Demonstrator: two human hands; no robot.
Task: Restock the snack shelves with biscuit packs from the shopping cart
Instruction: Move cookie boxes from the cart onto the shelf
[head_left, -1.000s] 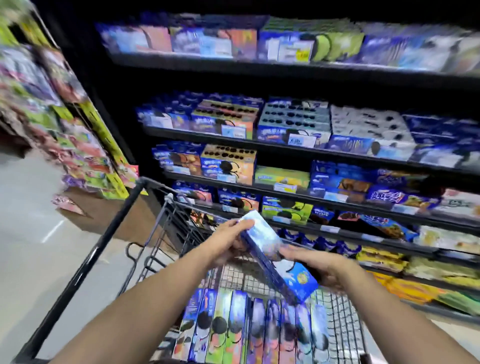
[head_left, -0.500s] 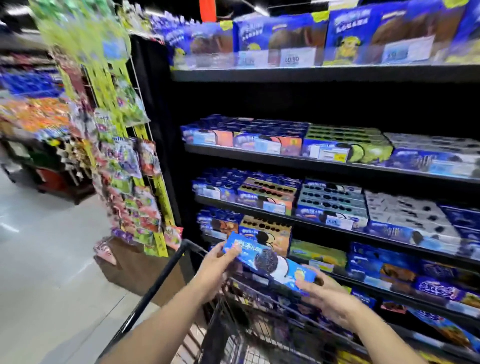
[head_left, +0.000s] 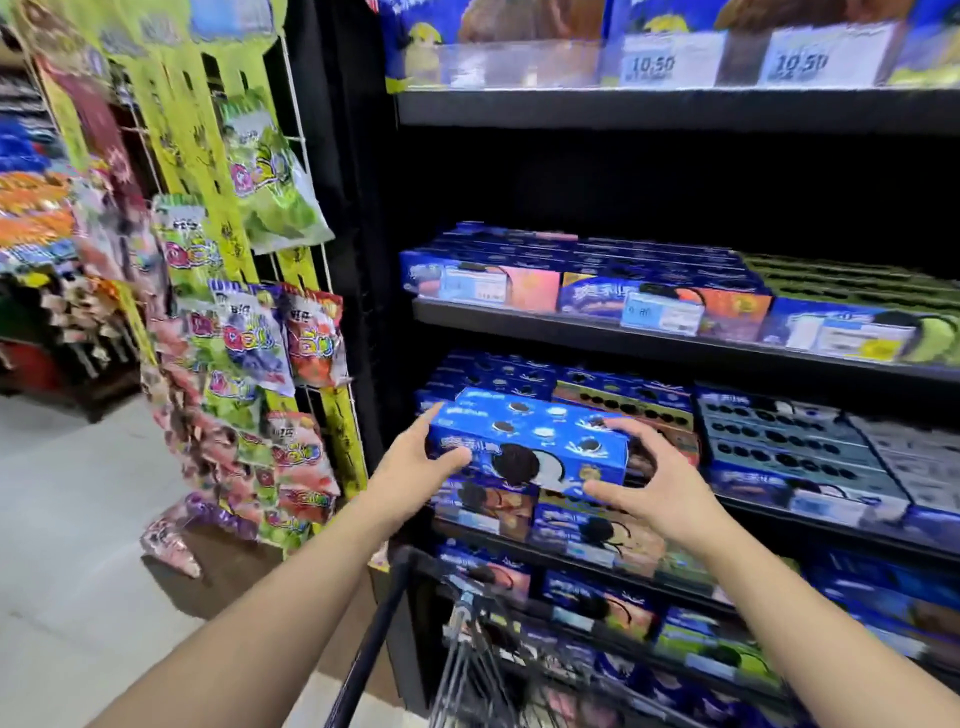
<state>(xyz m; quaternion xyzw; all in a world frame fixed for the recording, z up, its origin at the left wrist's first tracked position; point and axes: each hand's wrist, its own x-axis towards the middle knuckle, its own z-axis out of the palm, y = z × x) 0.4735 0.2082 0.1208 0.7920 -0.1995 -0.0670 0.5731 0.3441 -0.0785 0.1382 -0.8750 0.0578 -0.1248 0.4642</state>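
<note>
**Q:** So, what's nearest?

**A:** The shopping cart (head_left: 375, 636), low down. Above it, the left hand (head_left: 415, 462) grips the blue biscuit pack (head_left: 530, 447) at its left end, and the right hand (head_left: 660, 493) curls round its right end.

**Q:** Where's the pack?

**A:** Lying flat, against the front of the stacked packs (head_left: 498, 371) on a shelf (head_left: 831, 525). A higher shelf (head_left: 623, 332) lies beyond.

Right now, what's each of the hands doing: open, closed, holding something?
Left hand: grips the left end of the blue biscuit box.
Right hand: grips the same box's right end.
</note>
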